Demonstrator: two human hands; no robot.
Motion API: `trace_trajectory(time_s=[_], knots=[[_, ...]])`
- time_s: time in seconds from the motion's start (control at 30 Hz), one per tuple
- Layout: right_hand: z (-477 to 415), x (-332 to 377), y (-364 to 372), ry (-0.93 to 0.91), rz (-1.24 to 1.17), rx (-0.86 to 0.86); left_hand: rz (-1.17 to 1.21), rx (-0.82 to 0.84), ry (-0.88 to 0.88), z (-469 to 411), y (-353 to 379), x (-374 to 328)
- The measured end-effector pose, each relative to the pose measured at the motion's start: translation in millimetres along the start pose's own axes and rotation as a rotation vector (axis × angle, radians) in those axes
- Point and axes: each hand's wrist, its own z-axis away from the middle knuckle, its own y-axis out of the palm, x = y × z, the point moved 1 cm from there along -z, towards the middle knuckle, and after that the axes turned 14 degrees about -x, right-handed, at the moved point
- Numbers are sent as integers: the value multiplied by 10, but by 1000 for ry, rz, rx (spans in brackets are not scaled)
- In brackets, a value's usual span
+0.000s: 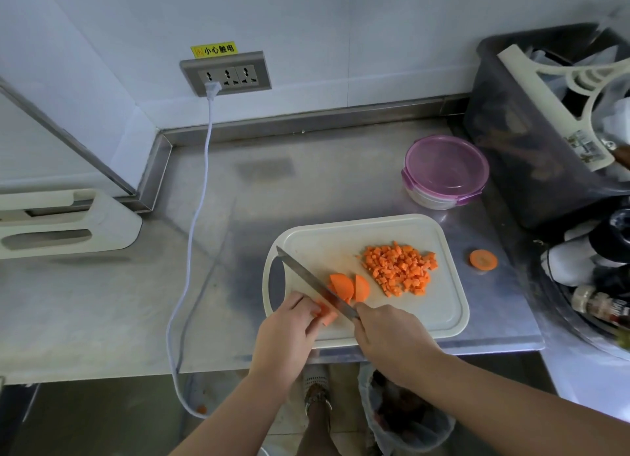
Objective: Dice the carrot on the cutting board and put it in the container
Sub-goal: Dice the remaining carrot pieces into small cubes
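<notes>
Carrot partly hidden by knife blade, lower centre. Left hand fingers curled, gripping its near end; right hand fingers clamped on knife, handle fully covered.

the right hand hides the handle of the knife.

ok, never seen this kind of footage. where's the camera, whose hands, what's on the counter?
It is one picture, from a camera worn on a person's head, looking down. There is no robot, just bare hands. The right hand grips a knife. The left hand holds a carrot piece on the board. Also on the board are two half-round slices and a pile of dice. On the steel counter, a carrot round lies right of the board. The container sits behind, purple lid on.
</notes>
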Motion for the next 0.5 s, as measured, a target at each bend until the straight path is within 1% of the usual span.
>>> trace_trajectory(time_s=[0.2, 0.5], knots=[[89, 44, 35, -58, 93, 26, -28, 70, -55, 3, -4, -14], [103, 58, 58, -34, 105, 44, -28, 101, -52, 0, 2, -7]])
